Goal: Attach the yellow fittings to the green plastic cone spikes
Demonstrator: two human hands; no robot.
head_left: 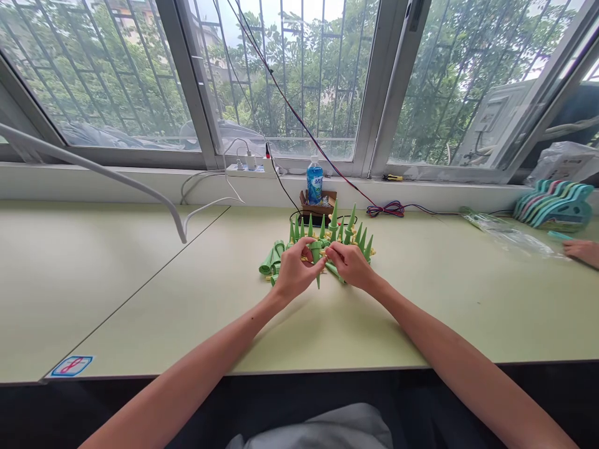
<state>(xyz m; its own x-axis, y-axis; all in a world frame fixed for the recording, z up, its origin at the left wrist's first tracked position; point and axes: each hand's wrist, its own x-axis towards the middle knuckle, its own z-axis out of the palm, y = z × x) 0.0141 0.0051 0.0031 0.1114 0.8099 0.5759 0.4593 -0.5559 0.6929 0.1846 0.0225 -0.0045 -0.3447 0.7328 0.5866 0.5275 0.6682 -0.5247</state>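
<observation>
My left hand (299, 265) is closed around the upper part of a green plastic plant-watering spike (317, 254), its pointed tip hanging downward. Close against it on the right, my right hand (349, 263) pinches a small yellow piece (324, 252) at the spike's side; whether that piece is fixed to the spike I cannot tell. Behind both hands, several green spikes (334, 224) stand with their points up, with yellow parts around their bases. Other green cone-shaped pieces (266, 265) lie on their sides by my left hand, and some are partly hidden by my hands.
A small brown box (322, 207) and a blue bottle (315, 184) stand behind the spikes. A cable bundle (386, 209) lies farther right. Clear plastic bags (510, 237) and stacked coloured hangers (555, 206) are near another person's hand (583, 251). A white tube (116, 173) arches at left.
</observation>
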